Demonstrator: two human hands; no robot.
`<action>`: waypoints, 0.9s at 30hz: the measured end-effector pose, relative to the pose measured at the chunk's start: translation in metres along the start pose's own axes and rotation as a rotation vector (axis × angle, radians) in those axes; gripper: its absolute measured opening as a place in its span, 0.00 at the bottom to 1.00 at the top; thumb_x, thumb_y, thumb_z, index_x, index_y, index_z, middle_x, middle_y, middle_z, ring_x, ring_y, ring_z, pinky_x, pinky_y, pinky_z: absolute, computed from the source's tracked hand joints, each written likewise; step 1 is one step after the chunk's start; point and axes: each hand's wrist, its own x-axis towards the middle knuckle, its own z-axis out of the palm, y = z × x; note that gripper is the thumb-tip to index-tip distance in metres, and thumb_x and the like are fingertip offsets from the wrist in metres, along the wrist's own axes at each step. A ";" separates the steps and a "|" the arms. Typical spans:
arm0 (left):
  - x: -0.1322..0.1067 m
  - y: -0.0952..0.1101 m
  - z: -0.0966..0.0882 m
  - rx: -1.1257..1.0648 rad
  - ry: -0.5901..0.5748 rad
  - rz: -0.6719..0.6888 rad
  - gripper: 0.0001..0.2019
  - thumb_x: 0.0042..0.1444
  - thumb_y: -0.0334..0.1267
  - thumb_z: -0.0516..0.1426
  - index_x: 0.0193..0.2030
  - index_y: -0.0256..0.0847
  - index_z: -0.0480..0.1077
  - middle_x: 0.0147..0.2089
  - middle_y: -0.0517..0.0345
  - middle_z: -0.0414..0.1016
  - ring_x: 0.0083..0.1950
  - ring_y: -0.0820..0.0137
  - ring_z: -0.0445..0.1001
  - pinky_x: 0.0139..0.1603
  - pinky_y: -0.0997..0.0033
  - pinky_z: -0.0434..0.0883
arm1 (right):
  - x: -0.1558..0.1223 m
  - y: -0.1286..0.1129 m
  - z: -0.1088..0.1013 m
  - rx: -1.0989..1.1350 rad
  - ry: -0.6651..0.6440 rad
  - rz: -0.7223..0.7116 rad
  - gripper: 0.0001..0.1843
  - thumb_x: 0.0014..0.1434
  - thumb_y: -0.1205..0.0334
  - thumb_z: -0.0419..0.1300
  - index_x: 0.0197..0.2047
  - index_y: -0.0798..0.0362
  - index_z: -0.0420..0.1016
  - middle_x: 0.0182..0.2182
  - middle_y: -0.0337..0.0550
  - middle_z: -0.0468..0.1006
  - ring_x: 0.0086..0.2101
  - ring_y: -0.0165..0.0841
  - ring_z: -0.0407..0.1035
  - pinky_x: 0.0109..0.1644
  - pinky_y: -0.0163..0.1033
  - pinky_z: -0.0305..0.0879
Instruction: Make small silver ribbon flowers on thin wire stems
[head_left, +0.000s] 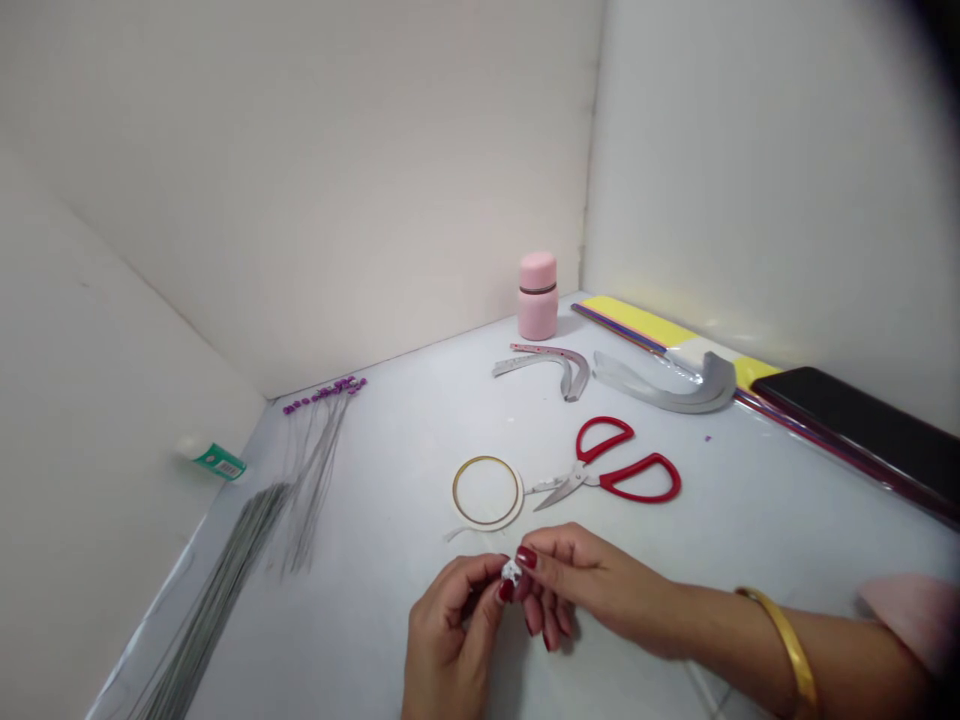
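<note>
Two bare hands are working tight together at the front of the head camera's view! The left hand [450, 630] and the right hand [577, 580], nails painted dark red, meet over a small crumpled white scrap [511, 572], too small to say what it's made of. Thumbs and forefingers [527, 558] close in a firm pinch on it from both sides, while the other fingers curl loosely below. A shiny gold bangle [784, 640] rides the right forearm.

Just ahead, a white roll of gold-edged tape [487, 510] lies flat on the white desk [375, 500], beside red-handled steel scissors [600, 465], their tips pointing at the roll. Off to the left spreads a long bundle of thin grey wires [217, 590], with purple-tipped wire stems [322, 395] behind it. Farther back stand a pink cylindrical flask [538, 296], curved silver strips [540, 368], a clear-wrapped grey curved strip [667, 382] and a black phone [847, 430].
</note>
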 end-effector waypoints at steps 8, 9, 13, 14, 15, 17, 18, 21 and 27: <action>-0.002 -0.005 0.006 -0.121 0.023 -0.015 0.07 0.53 0.34 0.57 0.39 0.41 0.74 0.32 0.55 0.76 0.33 0.70 0.74 0.35 0.74 0.69 | 0.002 -0.001 0.001 0.012 0.027 0.018 0.23 0.52 0.42 0.55 0.26 0.58 0.64 0.16 0.35 0.67 0.16 0.22 0.61 0.20 0.27 0.54; -0.002 -0.005 0.006 -0.122 0.025 -0.023 0.06 0.52 0.34 0.57 0.37 0.41 0.74 0.32 0.55 0.76 0.33 0.70 0.74 0.35 0.73 0.69 | 0.002 -0.001 0.002 0.014 0.027 0.018 0.24 0.52 0.42 0.55 0.26 0.58 0.64 0.15 0.35 0.67 0.16 0.22 0.61 0.20 0.27 0.54; -0.002 -0.006 0.007 -0.177 -0.006 -0.092 0.07 0.52 0.37 0.57 0.33 0.37 0.74 0.29 0.54 0.75 0.32 0.68 0.74 0.35 0.69 0.70 | 0.001 -0.002 0.005 0.045 0.012 0.021 0.24 0.52 0.41 0.55 0.25 0.57 0.63 0.15 0.35 0.67 0.16 0.23 0.60 0.20 0.28 0.54; -0.002 -0.006 0.007 -0.208 -0.014 -0.117 0.08 0.53 0.39 0.56 0.33 0.37 0.74 0.29 0.53 0.75 0.32 0.67 0.74 0.35 0.68 0.71 | 0.001 -0.003 0.006 0.058 0.021 0.016 0.24 0.52 0.41 0.55 0.25 0.57 0.63 0.16 0.35 0.67 0.16 0.23 0.61 0.20 0.28 0.55; -0.002 -0.005 0.008 -0.236 -0.010 -0.142 0.09 0.54 0.40 0.56 0.35 0.36 0.74 0.30 0.52 0.75 0.32 0.67 0.74 0.35 0.68 0.71 | 0.001 -0.004 0.007 0.069 0.035 0.007 0.24 0.52 0.42 0.55 0.25 0.57 0.63 0.16 0.35 0.67 0.16 0.23 0.61 0.20 0.28 0.55; -0.003 -0.004 0.009 -0.256 0.043 -0.166 0.11 0.53 0.40 0.56 0.40 0.37 0.72 0.33 0.52 0.76 0.34 0.67 0.75 0.35 0.69 0.72 | 0.001 -0.005 0.008 0.078 0.075 -0.018 0.23 0.53 0.43 0.55 0.26 0.57 0.63 0.17 0.35 0.67 0.17 0.23 0.60 0.20 0.28 0.54; -0.004 -0.003 0.010 -0.237 0.082 -0.151 0.12 0.52 0.39 0.58 0.42 0.38 0.72 0.34 0.53 0.76 0.34 0.68 0.75 0.36 0.71 0.72 | 0.001 -0.005 0.008 0.073 0.088 -0.035 0.22 0.53 0.44 0.55 0.26 0.57 0.64 0.17 0.35 0.67 0.17 0.23 0.60 0.21 0.28 0.54; -0.005 0.000 0.010 -0.111 0.141 -0.026 0.10 0.49 0.35 0.60 0.40 0.40 0.72 0.34 0.55 0.75 0.34 0.70 0.74 0.36 0.73 0.72 | 0.000 -0.003 0.008 0.023 0.082 -0.065 0.22 0.55 0.45 0.54 0.26 0.57 0.64 0.17 0.35 0.67 0.18 0.23 0.60 0.22 0.28 0.54; -0.003 0.000 0.007 -0.031 0.084 0.062 0.08 0.52 0.31 0.58 0.38 0.41 0.75 0.35 0.54 0.75 0.36 0.70 0.74 0.35 0.74 0.71 | 0.000 0.001 0.004 -0.036 0.057 -0.070 0.21 0.57 0.46 0.52 0.29 0.57 0.65 0.20 0.37 0.69 0.19 0.24 0.61 0.23 0.29 0.54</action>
